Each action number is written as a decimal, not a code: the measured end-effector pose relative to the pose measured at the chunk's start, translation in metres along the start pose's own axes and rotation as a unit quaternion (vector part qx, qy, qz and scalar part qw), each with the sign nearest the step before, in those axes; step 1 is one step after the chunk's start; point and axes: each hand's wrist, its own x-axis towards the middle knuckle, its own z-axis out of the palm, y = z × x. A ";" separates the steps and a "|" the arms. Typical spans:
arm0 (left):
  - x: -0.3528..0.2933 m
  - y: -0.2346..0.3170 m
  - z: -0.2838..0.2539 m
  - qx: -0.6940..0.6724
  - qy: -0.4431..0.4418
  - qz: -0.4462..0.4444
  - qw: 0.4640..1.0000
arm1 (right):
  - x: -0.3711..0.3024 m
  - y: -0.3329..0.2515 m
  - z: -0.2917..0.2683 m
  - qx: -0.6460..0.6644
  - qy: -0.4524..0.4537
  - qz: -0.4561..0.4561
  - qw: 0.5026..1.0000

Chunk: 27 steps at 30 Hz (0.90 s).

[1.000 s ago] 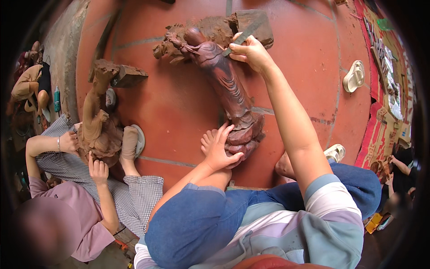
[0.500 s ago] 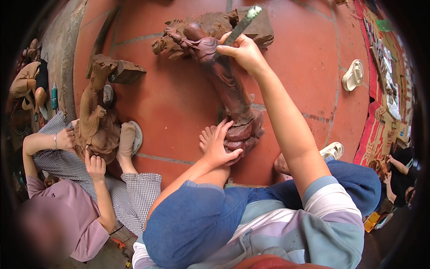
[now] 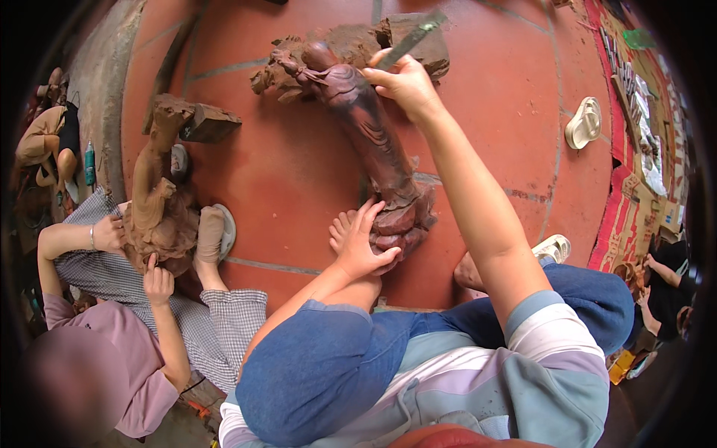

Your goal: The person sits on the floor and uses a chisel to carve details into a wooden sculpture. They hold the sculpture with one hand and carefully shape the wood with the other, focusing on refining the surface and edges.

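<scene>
Statue [image 3: 371, 138] against left hand [image 3: 360, 248]

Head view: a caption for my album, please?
Left hand on a carved statue, right hand gripping a thin strip.

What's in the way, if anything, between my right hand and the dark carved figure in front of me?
Nothing visible blocks it: your right hand, pinching a thin flat strip, is right beside the upper part of the carved figure. The rough wood lies beyond, not between them.
</scene>
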 end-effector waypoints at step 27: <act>-0.003 0.003 -0.005 -0.008 0.023 0.001 1.000 | 0.000 0.006 0.003 0.073 0.049 0.032 0.996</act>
